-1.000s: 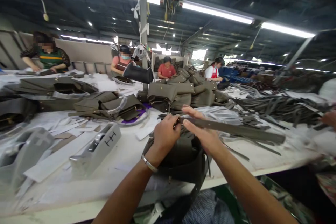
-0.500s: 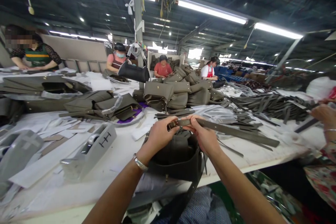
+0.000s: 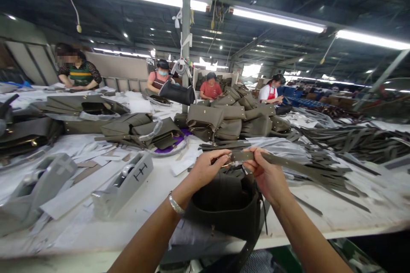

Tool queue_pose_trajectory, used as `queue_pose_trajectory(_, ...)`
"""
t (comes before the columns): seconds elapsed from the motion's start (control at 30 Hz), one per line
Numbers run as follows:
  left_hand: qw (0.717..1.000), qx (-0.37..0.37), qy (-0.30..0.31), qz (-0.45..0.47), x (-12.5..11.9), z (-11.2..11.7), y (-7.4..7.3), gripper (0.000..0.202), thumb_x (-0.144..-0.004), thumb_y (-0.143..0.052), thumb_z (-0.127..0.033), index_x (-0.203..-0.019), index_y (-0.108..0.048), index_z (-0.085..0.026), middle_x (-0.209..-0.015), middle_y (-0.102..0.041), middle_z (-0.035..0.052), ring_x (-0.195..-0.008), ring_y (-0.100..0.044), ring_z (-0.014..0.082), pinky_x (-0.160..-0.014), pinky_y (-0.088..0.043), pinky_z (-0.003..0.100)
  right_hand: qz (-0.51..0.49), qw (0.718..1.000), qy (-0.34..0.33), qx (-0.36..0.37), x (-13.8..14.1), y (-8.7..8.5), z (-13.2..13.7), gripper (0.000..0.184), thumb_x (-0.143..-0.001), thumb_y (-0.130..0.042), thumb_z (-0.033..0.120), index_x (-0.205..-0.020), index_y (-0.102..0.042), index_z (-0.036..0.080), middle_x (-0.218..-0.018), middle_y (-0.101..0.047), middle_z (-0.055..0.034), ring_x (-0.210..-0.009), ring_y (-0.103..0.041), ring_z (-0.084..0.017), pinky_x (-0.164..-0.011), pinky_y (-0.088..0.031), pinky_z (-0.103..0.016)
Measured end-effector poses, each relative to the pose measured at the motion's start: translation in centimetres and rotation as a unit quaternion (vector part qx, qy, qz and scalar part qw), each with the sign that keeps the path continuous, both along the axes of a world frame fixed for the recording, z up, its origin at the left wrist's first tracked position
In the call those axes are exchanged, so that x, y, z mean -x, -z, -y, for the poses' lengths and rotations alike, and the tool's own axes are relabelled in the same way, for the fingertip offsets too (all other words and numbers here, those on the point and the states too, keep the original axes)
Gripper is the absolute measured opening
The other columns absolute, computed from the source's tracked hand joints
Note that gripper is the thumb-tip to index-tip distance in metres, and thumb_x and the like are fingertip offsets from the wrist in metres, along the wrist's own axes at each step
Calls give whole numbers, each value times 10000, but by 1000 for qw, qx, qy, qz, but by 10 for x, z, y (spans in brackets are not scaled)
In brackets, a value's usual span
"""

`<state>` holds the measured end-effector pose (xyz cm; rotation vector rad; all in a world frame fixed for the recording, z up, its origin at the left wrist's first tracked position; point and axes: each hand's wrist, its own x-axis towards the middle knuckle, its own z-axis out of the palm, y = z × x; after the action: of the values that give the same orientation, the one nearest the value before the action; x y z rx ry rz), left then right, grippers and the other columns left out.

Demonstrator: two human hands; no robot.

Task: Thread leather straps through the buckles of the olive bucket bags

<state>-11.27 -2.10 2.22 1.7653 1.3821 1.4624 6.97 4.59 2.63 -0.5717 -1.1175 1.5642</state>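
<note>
Between my two hands stretches an olive-grey strap [image 3: 242, 156], its long free end running off to the right over other straps. My left hand [image 3: 209, 170] pinches the strap's left end, where a metal buckle [image 3: 228, 160] shows partly behind the fingers. With thumb and fingers closed, my right hand [image 3: 267, 175] grips the strap a short way along. Below them an open dark olive bag [image 3: 221, 217] stands at the table's front edge, its mouth facing up. A strap hangs from the bag over the edge.
Two grey tape dispensers [image 3: 123, 183] stand at the left among paper strips. Behind lie a heap of olive bags [image 3: 230, 115] and more bags [image 3: 144, 130] to the left. Loose straps [image 3: 361, 145] cover the right side of the white table [image 3: 166, 200]. Several people work beyond.
The view has swung left, and the person at the right edge has left the picture. My hands have moved slightly apart along the strap, showing more of it near the buckle.
</note>
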Motion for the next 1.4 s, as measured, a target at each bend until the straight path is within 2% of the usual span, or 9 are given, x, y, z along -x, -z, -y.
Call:
queue_pose_trajectory(0.37,1000,3,-5,5,0,0,-1,334,-895,-590,-312,-1168,-693,-150,-1094,-741,72,-980,-695,209,-933,-511,311,60,996,24,-65,1,-12,3,239,-756,-791,387,-868,-712,190,-910,-731,-32,-693,-695,-134,-654,-612,-212)
queue_pose_trajectory(0.47,1000,10,-6,0,0,1,-3,350,-900,-585,-314,-1198,-678,-157,-1058,-751,68,-931,-707,205,-913,-518,314,109,988,33,-102,-1,-15,3,257,-791,-748,428,-902,-708,199,-954,-733,-46,-678,-698,-153,-625,-616,-240)
queue_pose_trajectory(0.63,1000,14,-13,-8,1,4,-5,345,-898,-589,-321,-1191,-685,-166,-1074,-747,69,-963,-701,213,-940,-506,314,187,968,53,-160,-3,-19,1,290,-810,-704,486,-944,-705,228,-944,-724,-47,-663,-712,-203,-570,-620,-291)
queue_pose_trajectory(0.93,1000,23,-1,7,1,4,-2,357,-888,-603,-325,-1202,-684,-176,-1076,-747,71,-955,-708,221,-920,-524,319,194,968,58,-147,0,-16,-6,293,-800,-704,493,-950,-708,241,-976,-729,-53,-658,-719,-223,-535,-628,-312)
queue_pose_trajectory(1.07,1000,29,-5,5,2,4,-3,372,-881,-609,-327,-1211,-679,-169,-1054,-754,74,-959,-708,229,-922,-527,327,195,970,9,-143,0,-23,5,328,-772,-752,448,-1017,-717,233,-980,-731,-46,-722,-728,-218,-630,-644,-317)
queue_pose_trajectory(1.13,1000,27,-10,0,2,3,-3,373,-877,-613,-323,-1208,-680,-164,-1048,-755,73,-964,-706,232,-933,-522,335,220,964,-3,-146,-1,-25,9,320,-755,-767,444,-989,-739,227,-1008,-731,-53,-784,-731,-236,-697,-645,-342)
queue_pose_trajectory(1.2,1000,17,-21,-11,2,1,-2,365,-876,-612,-317,-1203,-683,-172,-1067,-751,68,-986,-699,234,-948,-514,340,260,954,13,-149,-1,-25,10,286,-755,-758,464,-931,-757,238,-1034,-731,-57,-810,-732,-257,-703,-643,-369)
queue_pose_trajectory(1.33,999,-7,-36,-36,1,-1,0,331,-868,-622,-304,-1169,-702,-189,-1103,-741,54,-1030,-683,229,-961,-497,326,334,926,45,-169,-1,-25,5,243,-770,-729,486,-904,-766,286,-970,-750,-41,-700,-734,-258,-664,-633,-398)
queue_pose_trajectory(1.4,999,-6,-26,-40,1,-2,1,322,-868,-624,-304,-1159,-705,-191,-1077,-750,48,-976,-699,220,-937,-505,320,328,927,44,-178,0,-26,3,219,-764,-736,472,-873,-770,284,-917,-757,-35,-648,-727,-245,-641,-633,-387)
